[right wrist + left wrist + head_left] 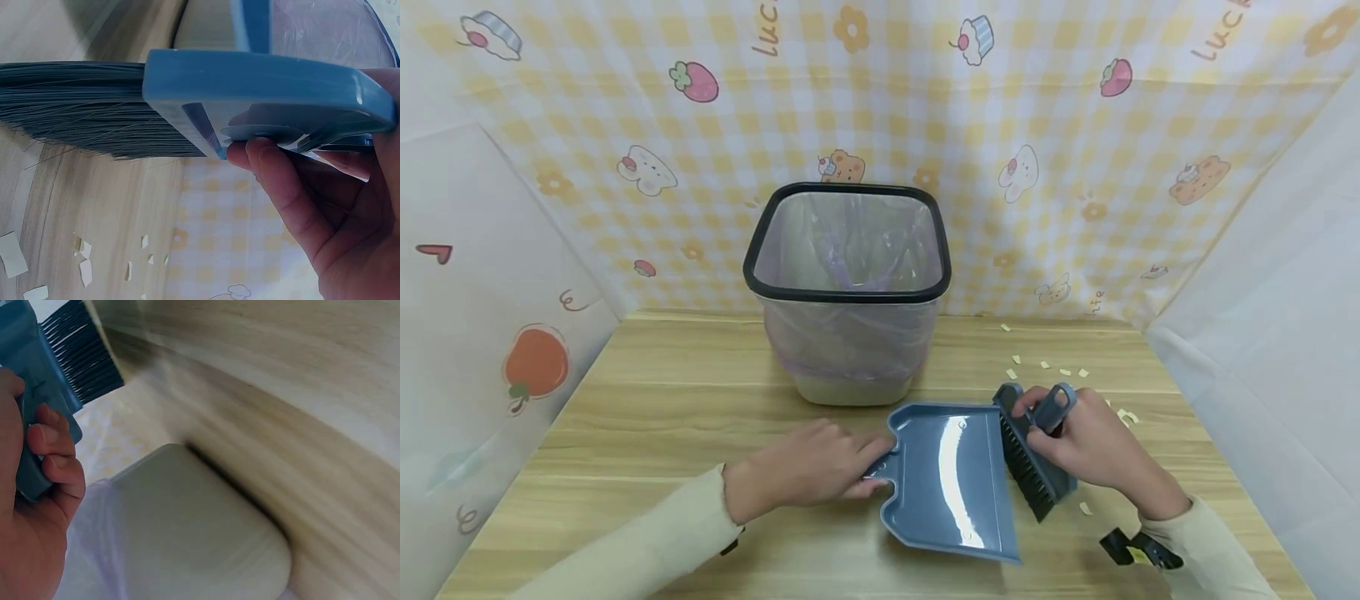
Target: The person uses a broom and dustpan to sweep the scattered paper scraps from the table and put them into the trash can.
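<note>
My left hand (820, 462) grips the short handle of a blue-grey dustpan (928, 483), whose wide lip faces right. In the left wrist view the fingers (59, 450) curl round a blue handle, with dark bristles (81, 356) beyond. My right hand (1093, 442) holds a blue-grey hand brush (269, 78) by its handle. The brush's dark bristles (1024, 467) point toward the dustpan's lip, right beside it. Small pale scraps (1065, 372) lie on the table behind and to the right of the brush, and one scrap (1086, 508) lies in front of it.
A bin (850, 387) with a black rim (846, 296) and a translucent purple liner stands behind the dustpan on the wood-grain table (685, 375). A checked cloth (715, 225) hangs along the back, and white sheeting (1270, 275) closes in the sides.
</note>
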`<state>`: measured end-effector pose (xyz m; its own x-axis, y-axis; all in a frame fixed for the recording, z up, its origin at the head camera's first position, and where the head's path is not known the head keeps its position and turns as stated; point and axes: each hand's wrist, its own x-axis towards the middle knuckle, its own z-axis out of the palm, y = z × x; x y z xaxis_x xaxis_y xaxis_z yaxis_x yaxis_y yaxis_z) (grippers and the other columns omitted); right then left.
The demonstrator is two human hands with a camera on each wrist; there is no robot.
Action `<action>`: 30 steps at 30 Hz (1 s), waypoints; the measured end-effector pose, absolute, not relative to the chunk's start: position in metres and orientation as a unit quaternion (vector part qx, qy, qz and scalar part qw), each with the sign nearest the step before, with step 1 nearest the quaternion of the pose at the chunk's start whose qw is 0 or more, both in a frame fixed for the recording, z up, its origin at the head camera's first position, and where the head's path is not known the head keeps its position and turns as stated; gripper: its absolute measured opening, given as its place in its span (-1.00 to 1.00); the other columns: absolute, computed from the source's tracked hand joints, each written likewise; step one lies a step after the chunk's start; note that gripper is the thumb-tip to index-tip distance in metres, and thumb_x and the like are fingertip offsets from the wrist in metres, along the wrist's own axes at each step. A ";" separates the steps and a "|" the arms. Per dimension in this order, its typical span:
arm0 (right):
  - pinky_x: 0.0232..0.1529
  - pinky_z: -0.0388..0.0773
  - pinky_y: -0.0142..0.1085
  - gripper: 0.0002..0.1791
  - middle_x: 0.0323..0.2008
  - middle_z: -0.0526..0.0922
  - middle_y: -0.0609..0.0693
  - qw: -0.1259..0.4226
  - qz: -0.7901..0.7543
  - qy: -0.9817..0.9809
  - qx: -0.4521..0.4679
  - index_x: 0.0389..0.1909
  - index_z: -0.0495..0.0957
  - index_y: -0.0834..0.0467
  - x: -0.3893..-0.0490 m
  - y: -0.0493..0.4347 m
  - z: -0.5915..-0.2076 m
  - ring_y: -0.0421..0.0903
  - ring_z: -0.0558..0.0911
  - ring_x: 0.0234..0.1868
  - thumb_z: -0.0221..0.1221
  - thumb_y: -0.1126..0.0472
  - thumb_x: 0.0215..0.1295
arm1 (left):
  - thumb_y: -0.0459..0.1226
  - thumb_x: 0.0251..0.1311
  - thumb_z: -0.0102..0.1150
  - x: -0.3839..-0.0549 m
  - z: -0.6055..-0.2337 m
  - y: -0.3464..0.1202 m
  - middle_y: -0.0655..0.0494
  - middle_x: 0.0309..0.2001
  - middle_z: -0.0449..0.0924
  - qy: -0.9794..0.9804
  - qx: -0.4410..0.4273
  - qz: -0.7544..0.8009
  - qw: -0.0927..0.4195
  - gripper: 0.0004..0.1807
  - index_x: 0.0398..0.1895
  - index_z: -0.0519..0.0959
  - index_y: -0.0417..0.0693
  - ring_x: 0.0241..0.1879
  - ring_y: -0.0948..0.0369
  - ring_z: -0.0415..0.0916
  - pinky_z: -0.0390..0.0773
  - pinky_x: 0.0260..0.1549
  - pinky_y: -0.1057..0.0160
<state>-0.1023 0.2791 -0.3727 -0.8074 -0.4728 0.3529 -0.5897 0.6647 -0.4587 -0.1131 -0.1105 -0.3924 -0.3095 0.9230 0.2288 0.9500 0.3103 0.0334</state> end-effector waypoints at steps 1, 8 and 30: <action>-0.70 0.14 -0.49 -0.65 -0.67 0.16 -0.53 0.102 0.285 -0.907 0.293 -0.16 0.72 0.03 -0.102 0.279 -0.372 -0.59 0.04 -0.67 0.33 0.46 0.06 | -0.02 0.70 0.13 -0.114 -0.394 -0.111 0.26 -0.40 0.40 -0.809 -0.577 -0.080 0.072 -0.62 0.11 0.53 -0.19 -0.61 0.41 0.21 0.33 -0.60 0.44; -0.72 0.13 -0.49 -0.66 -0.67 0.13 -0.55 0.092 0.285 -0.910 0.288 -0.17 0.73 0.05 -0.102 0.278 -0.371 -0.59 0.03 -0.69 0.31 0.48 0.06 | -0.05 0.75 0.05 -0.119 -0.402 -0.114 0.28 -0.45 0.37 -0.836 -0.543 -0.081 0.002 -0.64 0.14 0.51 -0.19 -0.57 0.38 0.34 0.51 -0.49 0.37; -0.73 0.16 -0.43 -0.65 -0.69 0.16 -0.48 0.091 0.318 -0.904 0.269 -0.08 0.76 0.04 -0.106 0.284 -0.355 -0.52 0.04 -0.68 0.31 0.51 0.26 | -0.01 0.74 0.06 -0.122 -0.424 -0.113 0.04 0.00 0.73 -0.859 -0.507 -0.045 -0.064 -0.59 0.26 0.53 -0.16 -0.31 0.21 0.69 0.71 -0.21 0.22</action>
<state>-0.1062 0.2835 -0.3547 -0.8388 -0.4289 0.3354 -0.5444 0.6525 -0.5271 -0.1219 -0.1129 -0.4242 -0.4784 0.8758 -0.0640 0.8644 0.4825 0.1416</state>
